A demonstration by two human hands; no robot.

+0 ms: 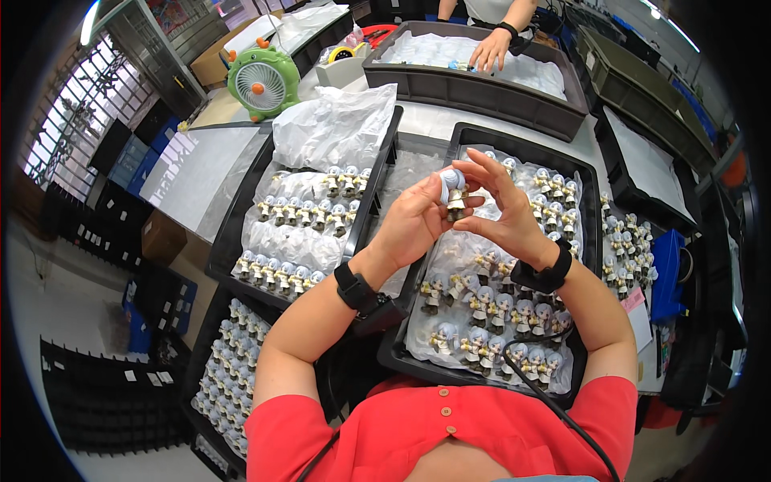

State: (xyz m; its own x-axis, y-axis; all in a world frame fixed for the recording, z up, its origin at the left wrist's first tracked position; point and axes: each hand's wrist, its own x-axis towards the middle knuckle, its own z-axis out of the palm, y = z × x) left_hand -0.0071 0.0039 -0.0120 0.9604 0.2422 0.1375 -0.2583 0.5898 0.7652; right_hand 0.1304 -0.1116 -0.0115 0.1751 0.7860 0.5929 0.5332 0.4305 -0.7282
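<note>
Above the right-hand tray, my left hand (414, 213) pinches a small figurine (456, 193) with pale blue-lilac hair, a white-and-gold outfit and a dark base. My right hand (507, 205) curves around the same figurine from the right, its thumb by the base and its fingers near the head. The figurine stands roughly upright between both hands. Below them, a black tray (391, 357) lined with crumpled white plastic carries rows of matching figurines (480, 299). My hands and forearms hide part of those rows.
Left of it, another black tray (215, 255) holds figurine rows under plastic sheeting (337, 128). More figurines crowd a lower-left tray (229, 361) and the right side (630, 249), beside a blue bin (668, 269). A green fan (263, 83) stands behind. Across the table, another person's hand (491, 50) reaches into a grey crate (474, 100).
</note>
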